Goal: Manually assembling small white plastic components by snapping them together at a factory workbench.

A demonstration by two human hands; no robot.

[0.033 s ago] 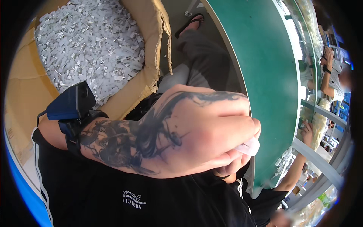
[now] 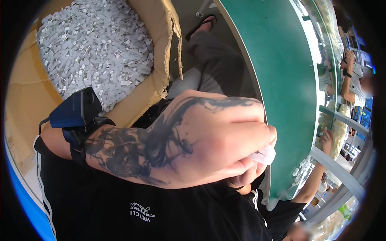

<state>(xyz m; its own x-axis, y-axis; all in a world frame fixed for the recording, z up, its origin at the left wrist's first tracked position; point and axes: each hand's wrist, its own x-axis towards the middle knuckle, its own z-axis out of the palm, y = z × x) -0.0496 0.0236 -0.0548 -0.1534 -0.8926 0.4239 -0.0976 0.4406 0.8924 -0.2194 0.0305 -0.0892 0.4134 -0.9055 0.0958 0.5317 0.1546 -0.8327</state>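
From the left comes my left hand (image 2: 217,136), back upward, its tattooed forearm wearing a strapped-on dark device (image 2: 78,108). Its fingers are closed in a pinch around a small white plastic piece (image 2: 264,156), whose rounded end sticks out past the thumb; a thin dark line shows on it. Most of my right hand (image 2: 243,188) lies hidden beneath the left one. Only a little skin shows there, and its fingers cannot be made out. Both hands are together in front of my black shirt, beside the edge of the green tabletop (image 2: 281,72).
A large cardboard box (image 2: 159,44) with a torn rim, at the left, holds many small white pieces (image 2: 96,48), some with thin metal pins. White pieces (image 2: 299,173) lie on the table's near right part. Beyond a metal frame (image 2: 341,168), another person's hand (image 2: 326,141) touches pale bagged material.
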